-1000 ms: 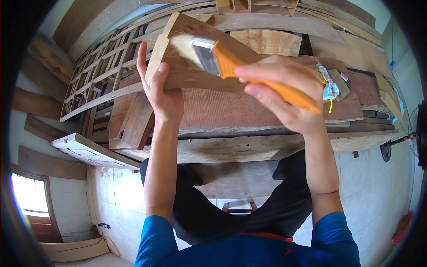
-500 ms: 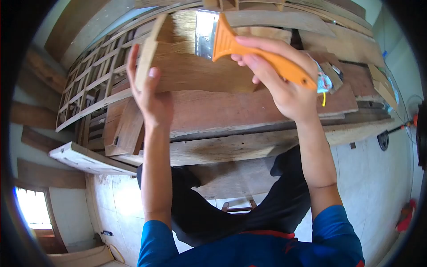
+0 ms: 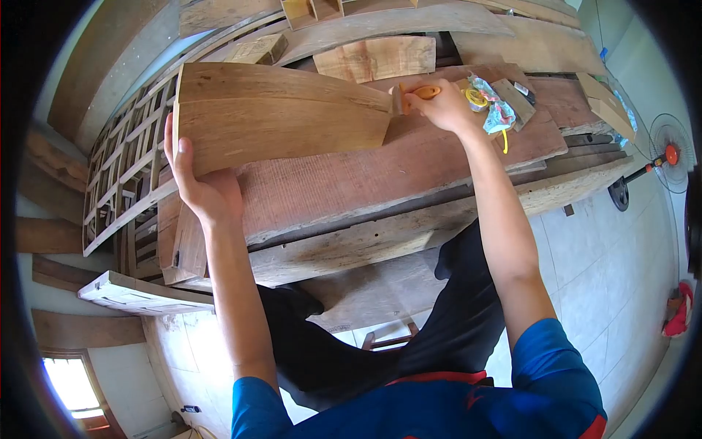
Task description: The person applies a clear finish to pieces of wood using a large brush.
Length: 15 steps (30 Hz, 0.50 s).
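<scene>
A broad wooden board [image 3: 278, 113], lighter than the planks under it, is tilted up above the workbench. My left hand [image 3: 197, 175] grips its left end, with fingers behind the edge and the thumb on the near side. The orange-handled scraper [image 3: 424, 92] is in my right hand [image 3: 444, 108], its blade against the narrower right end of the board. My right fingers are wrapped round the handle. A reddish-brown plank [image 3: 351, 179] lies beneath both.
Blue-and-white packaging [image 3: 499, 115] and a yellow tape roll [image 3: 475, 99] lie right of my right hand. A slatted wooden frame [image 3: 131, 154] stands at left. A fan [image 3: 670, 154] is at far right. More planks lie behind.
The scraper has moved down and right to the board's right end and points left. The board now shows its broad face, and my left hand has shifted left and down with it.
</scene>
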Tool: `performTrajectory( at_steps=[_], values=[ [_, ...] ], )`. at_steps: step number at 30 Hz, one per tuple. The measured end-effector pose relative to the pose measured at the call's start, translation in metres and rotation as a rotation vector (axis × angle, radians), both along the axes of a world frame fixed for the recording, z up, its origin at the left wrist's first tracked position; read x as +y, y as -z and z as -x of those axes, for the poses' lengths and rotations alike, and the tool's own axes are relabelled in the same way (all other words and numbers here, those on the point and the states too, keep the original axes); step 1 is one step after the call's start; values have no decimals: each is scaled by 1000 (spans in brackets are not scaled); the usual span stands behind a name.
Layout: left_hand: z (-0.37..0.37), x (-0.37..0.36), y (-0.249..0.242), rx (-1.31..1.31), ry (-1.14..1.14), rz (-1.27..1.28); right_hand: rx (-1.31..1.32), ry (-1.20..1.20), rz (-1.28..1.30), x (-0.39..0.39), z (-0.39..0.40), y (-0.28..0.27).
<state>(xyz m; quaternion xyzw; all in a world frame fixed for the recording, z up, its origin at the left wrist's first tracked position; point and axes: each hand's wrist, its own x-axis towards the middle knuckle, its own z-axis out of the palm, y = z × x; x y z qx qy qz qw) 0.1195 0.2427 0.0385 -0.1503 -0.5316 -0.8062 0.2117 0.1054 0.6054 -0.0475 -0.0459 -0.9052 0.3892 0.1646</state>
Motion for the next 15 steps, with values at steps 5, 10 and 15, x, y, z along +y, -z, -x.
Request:
performTrajectory(
  at_steps=[5,10,15],
  values=[
    [-5,5,-1,28,13,-18,125,-86,92,-37,-15,-41],
    [-13,9,-6,97,38,4,414,-317,311,-93,-64,-100],
    [-24,16,-6,143,43,71,732,-546,423,-121,-99,-126]
  ],
)
